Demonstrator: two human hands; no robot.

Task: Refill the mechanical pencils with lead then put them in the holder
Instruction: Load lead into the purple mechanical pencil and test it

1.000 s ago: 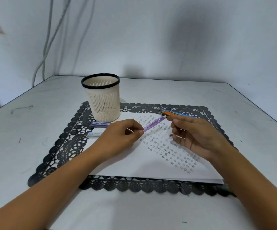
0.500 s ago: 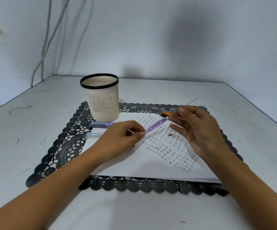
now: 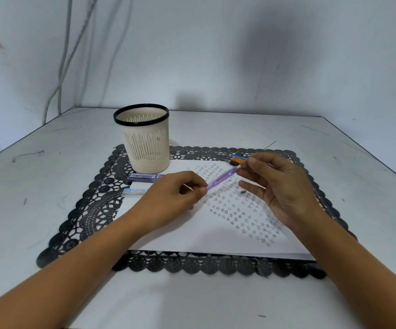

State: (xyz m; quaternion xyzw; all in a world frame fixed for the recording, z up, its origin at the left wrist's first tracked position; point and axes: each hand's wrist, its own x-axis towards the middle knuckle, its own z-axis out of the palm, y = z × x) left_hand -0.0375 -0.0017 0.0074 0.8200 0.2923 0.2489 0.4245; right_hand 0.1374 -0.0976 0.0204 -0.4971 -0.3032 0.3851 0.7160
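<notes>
My left hand (image 3: 173, 198) pinches the lower end of a translucent purple mechanical pencil (image 3: 220, 178), held slanting above the paper. My right hand (image 3: 275, 188) pinches the pencil's upper end between thumb and forefinger, the other fingers spread. A small dark piece (image 3: 243, 192) lies on the paper under the right hand. Orange and blue pencils (image 3: 237, 159) lie on the mat behind the right hand, partly hidden. The cream holder with a black rim (image 3: 144, 141) stands at the mat's back left. Two lead cases (image 3: 142, 178) lie in front of it.
A white sheet with small star marks (image 3: 216, 229) lies on a black lace mat (image 3: 92, 205) on the grey table. A thin lead (image 3: 269, 145) lies beyond the mat. Cables hang down the wall at the back left.
My right hand has risen from beside the pencil to its upper end and now pinches it. The small dark piece has appeared on the paper. My left hand has stayed put.
</notes>
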